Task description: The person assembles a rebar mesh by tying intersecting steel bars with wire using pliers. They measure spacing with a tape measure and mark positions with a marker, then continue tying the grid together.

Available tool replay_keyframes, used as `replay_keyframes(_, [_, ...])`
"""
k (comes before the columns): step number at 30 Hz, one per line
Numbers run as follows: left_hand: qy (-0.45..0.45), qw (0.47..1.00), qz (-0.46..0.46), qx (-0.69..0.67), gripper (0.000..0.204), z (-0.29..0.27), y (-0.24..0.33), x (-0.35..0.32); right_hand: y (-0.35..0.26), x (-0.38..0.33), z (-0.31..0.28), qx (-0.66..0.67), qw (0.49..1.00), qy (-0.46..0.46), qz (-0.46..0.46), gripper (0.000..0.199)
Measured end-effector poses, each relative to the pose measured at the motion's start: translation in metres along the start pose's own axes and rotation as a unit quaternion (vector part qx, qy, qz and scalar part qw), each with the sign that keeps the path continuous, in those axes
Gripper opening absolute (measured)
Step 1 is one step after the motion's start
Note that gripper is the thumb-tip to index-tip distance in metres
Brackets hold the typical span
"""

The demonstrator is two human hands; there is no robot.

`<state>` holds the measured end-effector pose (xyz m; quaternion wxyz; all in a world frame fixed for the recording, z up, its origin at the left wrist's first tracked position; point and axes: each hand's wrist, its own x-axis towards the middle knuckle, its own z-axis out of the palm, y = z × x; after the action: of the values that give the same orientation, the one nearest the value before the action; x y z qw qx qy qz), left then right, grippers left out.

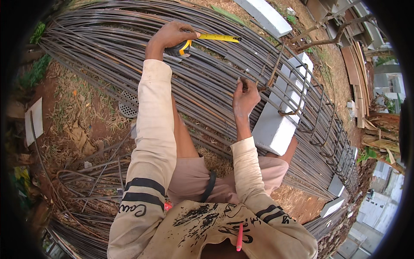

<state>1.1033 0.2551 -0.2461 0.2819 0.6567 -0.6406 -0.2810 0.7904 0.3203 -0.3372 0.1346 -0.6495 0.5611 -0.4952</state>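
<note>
Now the left hand [171, 36] is stretched out over the rebar [108, 47], fist closed round a tape measure [180, 48] w/ a black-and-orange case. The yellow blade [220, 38] runs out to the right from the case, roughly level, above the bars; its tip is free, not touching the other hand. The right hand [244, 98] sits nearer the body, well apart from the left, fingers pinched narrow on a thin dark piece, prob. a wire end or bar tip, too small to tell which. That pinch is just beside a rusty stirrup [271, 77] that stands up out of the bundle.

More stirrups [321, 125] follow in a row to the right, looped round long bars and curving off toward the lower right edge. A white block [276, 127] lies under that cage, just right of the right forearm, touching the person's knee area; similar white blocks [334, 194] sit further along the cage. Another long white block [263, 15] lies at the top on bare ground.

Both arms wear cream sleeves w/ black bands. A red pen [239, 237] is clipped at the shirt front. On the left, a round perforated grate [128, 105] lies on dirt and dry grass beside the bars, and loose wire [82, 181] is coiled lower left. Planks [358, 73] are stacked at far right.
</note>
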Motion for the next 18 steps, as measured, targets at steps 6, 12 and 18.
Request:
replay_keyframes(6, [0.007, 1.0, -0.013, 0.015, 0.052, -0.003, 0.004, -0.001, -0.003, 0.003, -0.004, -0.032, 0.998, -0.063, 0.007, 0.015])
replay_keyframes(12, [-0.001, 1.0, -0.012, -0.008, 0.053, -0.003, 0.012, -0.004, -0.018, -0.021, -0.038, 0.066, 0.989, -0.082, 0.104, 0.016])
replay_keyframes(18, [0.007, 1.0, -0.017, 0.006, 0.051, -0.002, 0.005, -0.002, -0.057, -0.004, -0.089, 0.065, 0.984, -0.15, 0.075, 0.016])
